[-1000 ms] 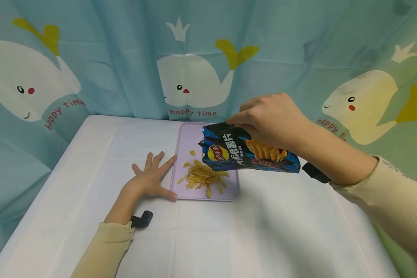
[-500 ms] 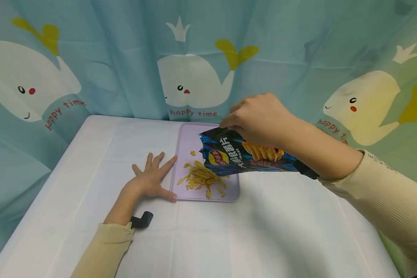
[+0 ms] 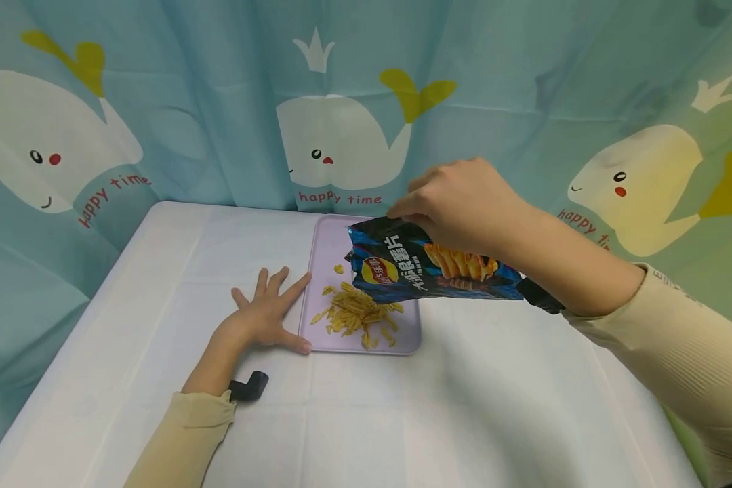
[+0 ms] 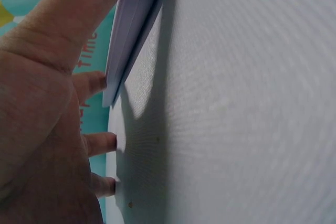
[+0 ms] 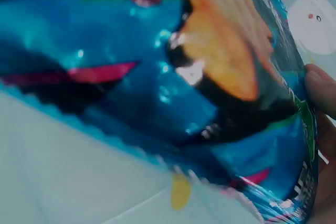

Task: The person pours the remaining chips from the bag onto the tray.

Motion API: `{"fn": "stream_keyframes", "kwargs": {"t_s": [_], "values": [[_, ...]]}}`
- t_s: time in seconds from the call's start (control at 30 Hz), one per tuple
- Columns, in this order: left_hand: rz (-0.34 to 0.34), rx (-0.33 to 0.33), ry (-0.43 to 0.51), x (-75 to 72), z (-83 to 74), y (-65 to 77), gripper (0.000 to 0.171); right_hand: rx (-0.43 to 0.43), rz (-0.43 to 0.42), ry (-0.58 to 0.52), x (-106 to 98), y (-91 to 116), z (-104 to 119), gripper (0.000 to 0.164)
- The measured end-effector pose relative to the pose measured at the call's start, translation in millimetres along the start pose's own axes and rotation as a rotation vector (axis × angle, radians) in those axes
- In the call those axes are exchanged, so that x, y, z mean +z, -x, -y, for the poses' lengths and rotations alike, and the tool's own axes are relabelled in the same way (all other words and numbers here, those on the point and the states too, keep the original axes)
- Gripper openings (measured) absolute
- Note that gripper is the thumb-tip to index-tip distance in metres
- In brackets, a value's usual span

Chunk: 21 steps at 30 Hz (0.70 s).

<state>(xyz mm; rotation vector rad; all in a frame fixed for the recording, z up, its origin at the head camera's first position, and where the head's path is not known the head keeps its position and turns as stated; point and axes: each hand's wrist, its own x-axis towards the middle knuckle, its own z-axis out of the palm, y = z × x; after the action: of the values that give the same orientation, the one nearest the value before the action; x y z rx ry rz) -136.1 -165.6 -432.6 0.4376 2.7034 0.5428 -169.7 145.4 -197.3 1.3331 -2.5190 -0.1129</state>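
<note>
In the head view my right hand (image 3: 463, 203) pinches the upper long edge of a blue and black potato chip bag (image 3: 427, 271). The bag lies on its side in the air, its torn end at the left over a pale purple tray (image 3: 329, 237). A heap of ridged yellow chips (image 3: 354, 308) is on the tray below that end. My left hand (image 3: 262, 315) is spread on the table, with thumb and index fingertips at the tray's left edge. The left wrist view shows these fingers (image 4: 100, 144) straight. Up close, the bag (image 5: 131, 77) fills much of the right wrist view.
A white cloth covers the table (image 3: 366, 420). Behind it hangs a blue-green curtain (image 3: 219, 102) printed with whales, close to the tray's far edge. Small crumbs (image 4: 130, 204) dot the cloth near my left hand.
My right hand and the bag have shifted a little left, dipping and rising slightly. A few more chip bits lie near the tray's front edge. My left hand stays in place.
</note>
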Motion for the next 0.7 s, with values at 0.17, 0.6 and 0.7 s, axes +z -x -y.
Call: {"fn": "stream_keyframes", "kwargs": {"t_s": [0.17,0.6,0.7], "values": [[-0.011,0.004,0.005,-0.6,0.6,1.2,0.131,0.017,0.023,-0.005,-2.1,1.7,0.3,0.016],[-0.008,0.000,0.002,-1.8,-0.2,2.0,0.130,0.033,0.032,-0.019,-3.8,2.0,0.8,0.016],[-0.010,0.004,-0.002,-1.7,0.0,1.4,0.131,0.046,0.032,-0.011,-5.1,2.1,0.3,0.017]]}}
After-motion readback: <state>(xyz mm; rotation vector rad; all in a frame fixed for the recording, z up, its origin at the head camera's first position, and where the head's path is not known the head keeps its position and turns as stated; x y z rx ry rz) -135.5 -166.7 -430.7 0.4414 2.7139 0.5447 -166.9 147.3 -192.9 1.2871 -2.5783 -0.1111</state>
